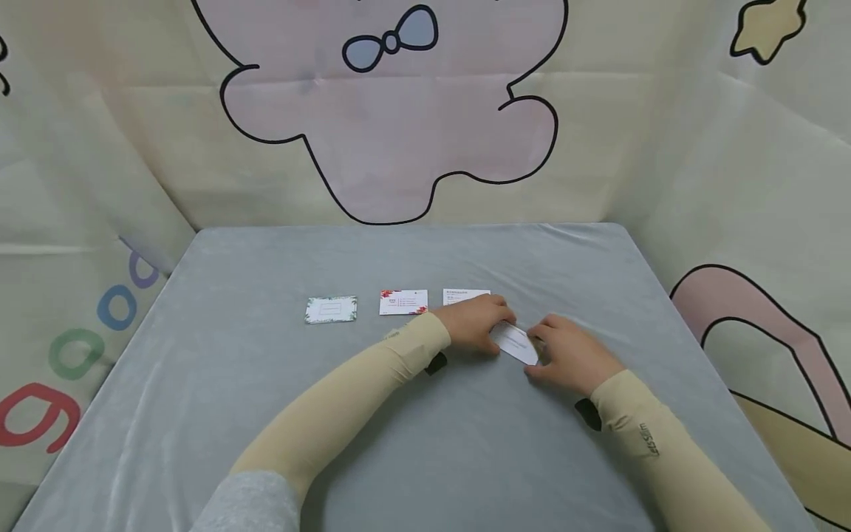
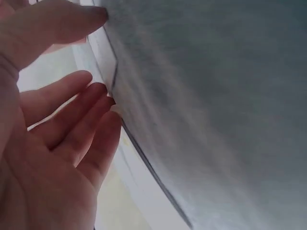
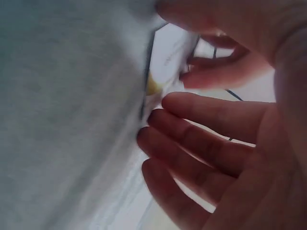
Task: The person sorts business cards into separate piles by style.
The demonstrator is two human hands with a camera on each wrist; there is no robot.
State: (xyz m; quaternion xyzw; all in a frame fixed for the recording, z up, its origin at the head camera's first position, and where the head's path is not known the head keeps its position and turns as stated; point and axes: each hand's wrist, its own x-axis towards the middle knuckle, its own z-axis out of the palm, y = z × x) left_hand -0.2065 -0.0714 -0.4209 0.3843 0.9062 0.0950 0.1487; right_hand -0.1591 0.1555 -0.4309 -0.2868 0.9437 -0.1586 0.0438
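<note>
Both hands are at a white card (image 1: 514, 342) with small printed text, which lies aslant over the grey cloth. My left hand (image 1: 473, 323) pinches its left end between thumb and forefinger, partly covering it. At the other end, my right hand (image 1: 573, 355) holds the card with thumb and forefinger on opposite edges. A yellow patch shows on the card (image 3: 165, 60) in the right wrist view. Behind the left hand lies a white printed card (image 1: 465, 295), its lower part hidden. Left of that are a card with red flowers (image 1: 403, 302) and a green leaf-bordered card (image 1: 331, 309).
A grey cloth covers the table (image 1: 253, 384). The three other cards lie in a row across its middle. Pale cloth walls (image 1: 631, 133) with cartoon drawings stand behind and at both sides.
</note>
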